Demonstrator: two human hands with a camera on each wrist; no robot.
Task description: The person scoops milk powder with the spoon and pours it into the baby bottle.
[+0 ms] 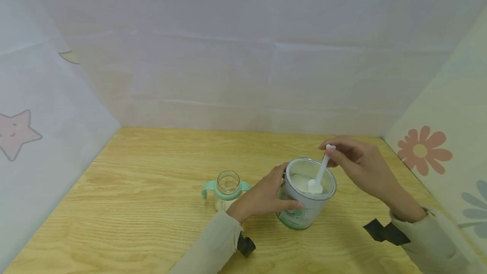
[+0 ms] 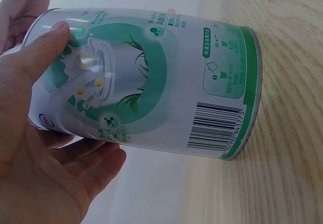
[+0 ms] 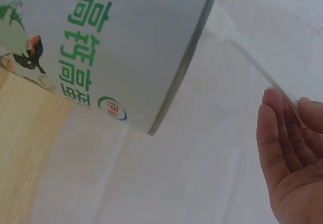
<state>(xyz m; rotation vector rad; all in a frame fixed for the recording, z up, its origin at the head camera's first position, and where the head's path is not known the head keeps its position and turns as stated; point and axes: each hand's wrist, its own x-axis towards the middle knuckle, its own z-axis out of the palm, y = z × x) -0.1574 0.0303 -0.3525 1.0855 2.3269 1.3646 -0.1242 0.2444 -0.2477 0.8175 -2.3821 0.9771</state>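
Observation:
My left hand (image 1: pixel 262 195) grips the side of an open milk powder can (image 1: pixel 302 210), white and green, with pale powder inside. In the left wrist view the thumb lies across the printed wall of the can (image 2: pixel 176 82), and the other fingers reach around beneath it. My right hand (image 1: pixel 363 166) pinches the handle end of a white scoop (image 1: pixel 322 170). The scoop's bowl carries white powder and sits at the can's mouth. From the right wrist view, the scoop (image 3: pixel 262 70) shows just past the can's rim (image 3: pixel 184 65).
Left of the can stands a baby bottle (image 1: pixel 227 183) without a lid, with mint-green handles and pale contents, partly hidden by my left wrist. The wooden table (image 1: pixel 152 202) meets pale cloth walls (image 1: pixel 243 75) at the back and sides.

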